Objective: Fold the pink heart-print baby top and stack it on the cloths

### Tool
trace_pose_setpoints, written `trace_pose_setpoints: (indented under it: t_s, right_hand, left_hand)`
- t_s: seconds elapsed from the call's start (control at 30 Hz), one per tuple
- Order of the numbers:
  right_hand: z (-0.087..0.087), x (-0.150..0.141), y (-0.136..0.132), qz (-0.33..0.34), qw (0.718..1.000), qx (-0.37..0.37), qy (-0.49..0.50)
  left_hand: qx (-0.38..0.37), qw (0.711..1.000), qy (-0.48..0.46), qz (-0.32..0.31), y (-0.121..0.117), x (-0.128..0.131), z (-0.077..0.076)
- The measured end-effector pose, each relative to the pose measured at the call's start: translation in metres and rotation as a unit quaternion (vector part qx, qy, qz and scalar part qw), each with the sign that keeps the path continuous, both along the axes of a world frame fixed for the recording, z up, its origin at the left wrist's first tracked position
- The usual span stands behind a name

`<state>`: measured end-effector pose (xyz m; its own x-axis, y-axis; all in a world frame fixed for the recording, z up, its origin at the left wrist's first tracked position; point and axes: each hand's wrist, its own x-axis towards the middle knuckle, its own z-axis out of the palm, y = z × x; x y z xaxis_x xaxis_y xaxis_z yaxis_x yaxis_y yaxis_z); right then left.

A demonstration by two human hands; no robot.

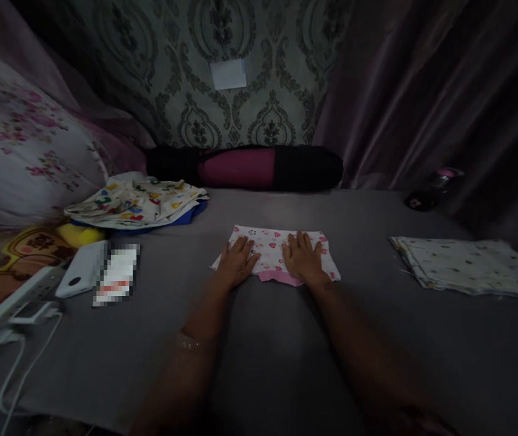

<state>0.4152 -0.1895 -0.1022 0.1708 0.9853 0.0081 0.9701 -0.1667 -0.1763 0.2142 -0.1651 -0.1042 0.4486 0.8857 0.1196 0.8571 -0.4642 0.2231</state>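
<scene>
In the middle of the grey surface point(268, 327) lies a small white garment point(266, 248) printed with pink hearts and flowers, its kind unclear. It is spread flat, and a pink edge point(280, 277) shows on the side nearest me. My left hand point(237, 261) rests palm down on its left part, fingers spread. On its right part my right hand point(303, 257) lies flat too, fingers apart. Neither hand grips anything. The cloth under both palms is hidden.
At left are a patterned cloth pile point(140, 200), a white power bank point(82, 269), a blurred-out packet point(117, 275) and a power strip point(17, 309) with cables. A folded pale cloth point(472, 266) and a dark bottle point(429, 192) are right. A black-and-magenta roll point(240, 168) lies along the wall.
</scene>
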Motion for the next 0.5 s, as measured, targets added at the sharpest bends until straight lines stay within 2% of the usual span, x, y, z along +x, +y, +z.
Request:
trace_pose_setpoints:
  t_s: [0.27, 0.5]
  right_hand:
    - [0.006, 0.0, -0.003, 0.014, 1.0, 0.014, -0.007]
    - [0.012, -0.038, -0.015, 0.138, 0.989, 0.058, 0.017]
  left_hand:
    - [0.004, 1.0, -0.008, -0.003, -0.001, 0.0, 0.0]
    - [0.036, 0.999, -0.034, -0.011, -0.001, 0.001, 0.005]
